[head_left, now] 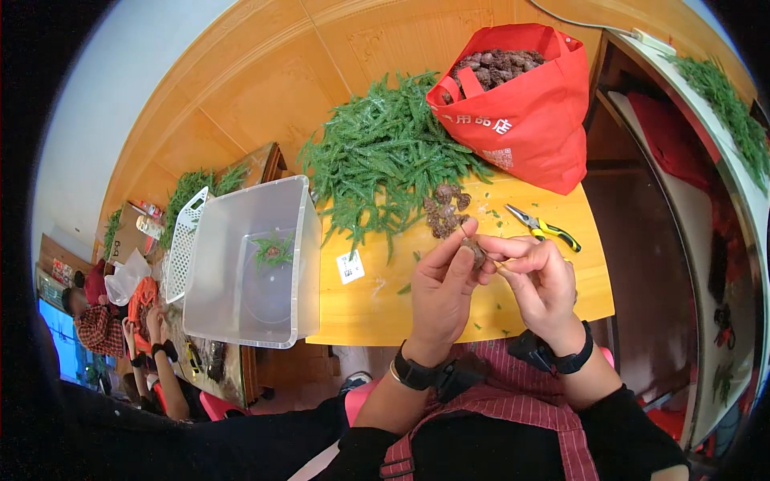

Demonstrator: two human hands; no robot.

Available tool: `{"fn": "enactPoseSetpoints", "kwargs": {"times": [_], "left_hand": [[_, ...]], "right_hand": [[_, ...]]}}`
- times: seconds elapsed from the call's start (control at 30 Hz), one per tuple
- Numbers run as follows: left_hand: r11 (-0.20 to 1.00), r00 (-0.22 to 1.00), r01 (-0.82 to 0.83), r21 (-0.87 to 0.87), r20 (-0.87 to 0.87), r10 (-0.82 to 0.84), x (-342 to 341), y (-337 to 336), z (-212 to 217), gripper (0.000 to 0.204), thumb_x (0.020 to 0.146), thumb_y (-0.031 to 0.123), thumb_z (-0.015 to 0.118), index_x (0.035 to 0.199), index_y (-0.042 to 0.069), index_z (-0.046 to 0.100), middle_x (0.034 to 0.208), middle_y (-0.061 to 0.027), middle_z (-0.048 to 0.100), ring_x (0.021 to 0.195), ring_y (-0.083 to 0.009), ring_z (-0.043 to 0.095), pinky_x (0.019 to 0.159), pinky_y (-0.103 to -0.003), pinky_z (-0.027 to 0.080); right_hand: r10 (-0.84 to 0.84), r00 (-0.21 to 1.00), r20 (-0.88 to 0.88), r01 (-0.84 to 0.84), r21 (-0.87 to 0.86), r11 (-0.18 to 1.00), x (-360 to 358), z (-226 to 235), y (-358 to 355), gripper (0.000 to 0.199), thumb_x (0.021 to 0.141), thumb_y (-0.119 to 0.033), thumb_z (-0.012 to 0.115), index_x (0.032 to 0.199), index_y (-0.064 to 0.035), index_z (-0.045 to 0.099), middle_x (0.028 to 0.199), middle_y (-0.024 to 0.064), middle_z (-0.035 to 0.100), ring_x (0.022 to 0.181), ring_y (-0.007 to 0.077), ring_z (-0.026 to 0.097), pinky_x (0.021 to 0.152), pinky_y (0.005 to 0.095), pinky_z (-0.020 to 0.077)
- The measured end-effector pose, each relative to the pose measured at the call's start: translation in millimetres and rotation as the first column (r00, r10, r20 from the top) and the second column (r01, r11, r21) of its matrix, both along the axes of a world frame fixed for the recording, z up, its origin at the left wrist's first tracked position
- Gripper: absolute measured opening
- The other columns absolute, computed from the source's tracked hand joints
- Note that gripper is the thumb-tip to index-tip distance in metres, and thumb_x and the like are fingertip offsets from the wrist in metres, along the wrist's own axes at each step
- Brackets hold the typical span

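Observation:
Over the front of the yellow table (377, 309), my left hand (445, 289) grips a brown pine cone (479, 255) between thumb and fingers. My right hand (541, 280) is closed in a pinch right beside the cone. A thin strand, perhaps wire, seems to run from the cone to its fingertips, too fine to make out well. Just beyond my hands lies a small heap of pine cones (445, 210). Yellow-and-black pliers (543, 227) rest on the table to the right of them.
Green artificial fir sprigs (385, 152) are piled at the back. A red bag (521, 120) full of pine cones stands at the back right. On the left is a clear plastic bin (241, 313) with one sprig cluster inside. Farther left, other people's hands (156, 321) work near an orange bag.

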State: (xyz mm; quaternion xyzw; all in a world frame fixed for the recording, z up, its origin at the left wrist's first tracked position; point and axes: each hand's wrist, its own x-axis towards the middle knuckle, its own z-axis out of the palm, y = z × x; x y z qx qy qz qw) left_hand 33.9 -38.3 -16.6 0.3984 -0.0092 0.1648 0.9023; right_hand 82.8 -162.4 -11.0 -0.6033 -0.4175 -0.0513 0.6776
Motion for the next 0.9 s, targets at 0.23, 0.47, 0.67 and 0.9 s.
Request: {"fn": "enactPoseSetpoints", "kwargs": {"times": [0.23,0.47,0.67,0.9], "left_hand": [[0.993,0.997,0.039,0.112,0.065,-0.046,-2,2,0,0.031,0.09,0.01,0.05,0.119,-0.002,0.05,0.09,-0.0091,0.06,0.076,-0.014,0.057,0.066,-0.024,0.047],[0.953,0.99,0.138,0.271,-0.002,-0.143,-8,9,3,0.025,0.089,0.006,0.049,0.111,-0.004,0.055,0.088,-0.0112,0.062,0.07,-0.0155,0.057,0.057,-0.024,0.045],[0.951,0.987,0.159,0.266,-0.016,-0.16,-11,8,5,0.024,0.088,0.004,0.048,0.109,-0.004,0.056,0.085,-0.0116,0.062,0.068,-0.0161,0.058,0.056,-0.025,0.046],[0.95,0.99,0.142,0.277,-0.02,-0.142,-12,7,5,0.019,0.087,0.002,0.048,0.105,-0.001,0.055,0.086,-0.0122,0.062,0.07,-0.0183,0.061,0.058,-0.026,0.05]], "right_hand": [[0.123,0.965,-0.23,-0.115,0.045,0.992,2,12,-8,0.011,0.086,0.005,0.047,0.086,-0.0026,0.039,0.112,0.0241,0.054,0.092,0.0211,0.057,0.081,0.0333,0.0458],[0.269,0.908,-0.321,-0.262,0.067,0.963,19,32,-12,0.01,0.085,-0.009,0.052,0.091,-0.0036,0.046,0.119,0.022,0.049,0.098,0.0191,0.053,0.083,0.0323,0.0438],[0.56,0.712,-0.423,-0.535,0.191,0.823,23,28,-11,0.005,0.086,-0.001,0.052,0.089,0.003,0.051,0.114,0.0198,0.05,0.074,0.0197,0.06,0.069,0.033,0.0503],[0.549,0.741,-0.387,-0.498,0.232,0.836,28,27,-8,0.001,0.083,0.003,0.054,0.085,0.0037,0.055,0.101,0.0195,0.057,0.069,0.0203,0.06,0.062,0.0315,0.0512]]}}
